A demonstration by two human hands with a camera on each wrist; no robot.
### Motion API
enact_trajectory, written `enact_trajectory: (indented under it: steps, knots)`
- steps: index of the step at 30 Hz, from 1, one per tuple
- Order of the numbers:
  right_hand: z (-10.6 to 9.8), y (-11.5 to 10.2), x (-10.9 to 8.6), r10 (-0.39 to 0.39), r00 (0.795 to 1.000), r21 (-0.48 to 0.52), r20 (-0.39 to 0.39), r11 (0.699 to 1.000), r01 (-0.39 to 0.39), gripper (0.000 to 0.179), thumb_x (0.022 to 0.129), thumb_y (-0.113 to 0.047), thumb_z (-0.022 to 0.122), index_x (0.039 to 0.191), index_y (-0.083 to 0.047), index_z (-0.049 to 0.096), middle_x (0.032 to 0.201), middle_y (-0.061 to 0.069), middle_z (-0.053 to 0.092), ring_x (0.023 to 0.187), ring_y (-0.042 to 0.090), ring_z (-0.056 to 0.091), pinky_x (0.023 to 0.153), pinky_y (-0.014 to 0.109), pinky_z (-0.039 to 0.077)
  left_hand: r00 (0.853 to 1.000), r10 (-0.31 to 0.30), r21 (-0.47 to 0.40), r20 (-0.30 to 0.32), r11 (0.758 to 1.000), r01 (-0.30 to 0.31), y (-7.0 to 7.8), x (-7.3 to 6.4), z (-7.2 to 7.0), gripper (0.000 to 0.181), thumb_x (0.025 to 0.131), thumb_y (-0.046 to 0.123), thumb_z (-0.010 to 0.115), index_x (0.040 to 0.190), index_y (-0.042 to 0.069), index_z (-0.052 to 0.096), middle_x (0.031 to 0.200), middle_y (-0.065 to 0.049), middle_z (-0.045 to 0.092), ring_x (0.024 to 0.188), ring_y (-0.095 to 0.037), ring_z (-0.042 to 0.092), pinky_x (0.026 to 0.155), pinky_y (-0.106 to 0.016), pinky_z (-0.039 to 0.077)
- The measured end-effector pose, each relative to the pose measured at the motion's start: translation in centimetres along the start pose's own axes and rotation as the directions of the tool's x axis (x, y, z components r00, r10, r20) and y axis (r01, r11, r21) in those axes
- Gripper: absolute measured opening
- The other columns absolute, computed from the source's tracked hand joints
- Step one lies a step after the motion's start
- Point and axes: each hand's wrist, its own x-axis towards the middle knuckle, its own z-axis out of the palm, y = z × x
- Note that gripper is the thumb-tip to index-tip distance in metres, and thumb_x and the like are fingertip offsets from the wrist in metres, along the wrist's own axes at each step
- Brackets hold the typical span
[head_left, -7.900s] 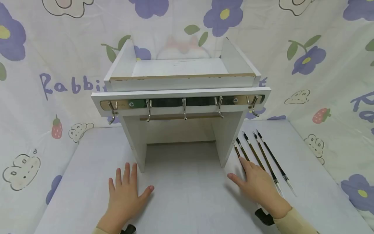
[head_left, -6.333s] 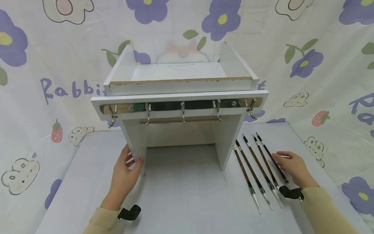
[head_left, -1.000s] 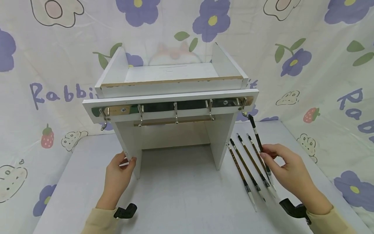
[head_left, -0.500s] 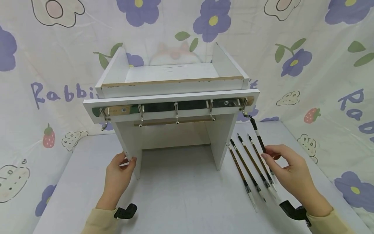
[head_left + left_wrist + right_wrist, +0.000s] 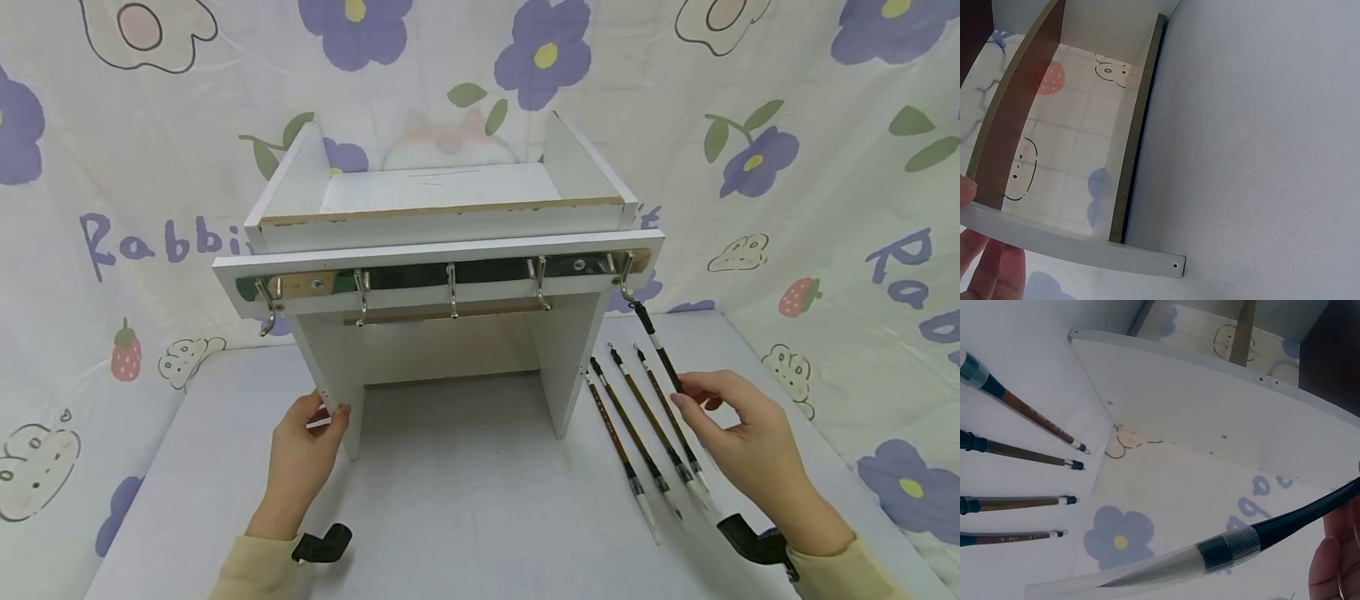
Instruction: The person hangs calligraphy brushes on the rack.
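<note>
My right hand (image 5: pixel 750 450) pinches a dark calligraphy brush (image 5: pixel 663 358) by its handle, off the table and slanted. The brush's looped top end is at the rightmost metal hook (image 5: pixel 626 279) of a white shelf unit (image 5: pixel 573 367); whether the loop sits over the hook tip is too small to tell. In the right wrist view a clear cap (image 5: pixel 1147 572) covers its bristles, which point down. My left hand (image 5: pixel 303 458) grips the front edge of the unit's left side panel (image 5: pixel 1085 249), thumb on one side and fingers on the other.
Several capped brushes (image 5: pixel 619 433) lie side by side on the white table (image 5: pixel 465 525), right of the unit. A metal strip (image 5: pixel 420 273) with several hooks runs along the unit's front board. A flower-patterned cloth (image 5: pixel 810 208) hangs behind and at the sides.
Earlier both hands were open. Since then my left hand has taken the side panel, and my right has lifted the outermost brush to the rightmost hook. In the last second the brush's top shifted slightly.
</note>
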Motion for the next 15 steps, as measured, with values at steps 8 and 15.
enact_trajectory:
  steps: [8,15]
  knots:
    - [0.01,-0.07,0.14,-0.026,0.999,0.008,-0.037,1.000,0.026,0.039,0.070,0.016,0.075,0.104,-0.004,0.071,0.089,0.000,0.066,0.082,0.005,0.056,0.073,0.014,0.043,1.000,-0.002,-0.013,-0.004,1.000,0.002,-0.09,-0.01,0.00,0.035,0.095,0.022,0.063,0.129,0.011,0.061,0.117,-0.006,0.061,0.100,-0.027,0.064,0.079,-0.038,0.056]
    - [0.00,0.05,-0.05,-0.032,0.997,0.012,-0.068,0.999,0.033,0.040,0.070,0.014,0.075,0.104,-0.005,0.072,0.087,0.000,0.066,0.082,0.005,0.056,0.073,0.016,0.042,1.000,0.003,-0.003,-0.005,1.000,-0.003,-0.08,-0.07,0.02,0.035,0.095,0.023,0.063,0.129,0.012,0.060,0.117,-0.004,0.061,0.100,-0.025,0.064,0.079,-0.036,0.056]
